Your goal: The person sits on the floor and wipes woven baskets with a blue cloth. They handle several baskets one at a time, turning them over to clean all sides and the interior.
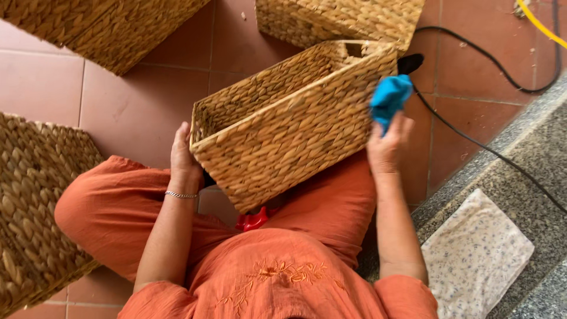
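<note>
- A red tiled floor (147, 112) is seen across the upper and left part of the view, and a speckled stone step (531, 153) is seen from three o'clock down to five o'clock.
- A person in orange clothing (283, 277) is seated at six o'clock, knees spread.
- A woven basket (289, 127) is held tilted at the centre, resting against the lap, its open mouth turned towards eleven o'clock.
- Three more woven baskets are placed around it: one (35, 218) at nine o'clock, one (112, 29) at eleven o'clock, one (342, 20) at twelve o'clock, just behind the held basket.
- A flowered cloth (475, 257) is laid on the step at four o'clock.
- The left hand (184, 159) is pressed flat against the basket's end at nine o'clock of it, fingers closed along the corner; a bracelet (180, 194) is worn on that wrist.
- The right hand (387, 145) is raised at the basket's two o'clock corner, fingers clamped on a blue rag (390, 97), which is touching the basket's side.
- Black cables (490, 65) and a yellow cable (543, 23) are run over the floor at one to two o'clock.
- A small red object (253, 220) is partly hidden under the basket at six o'clock.
</note>
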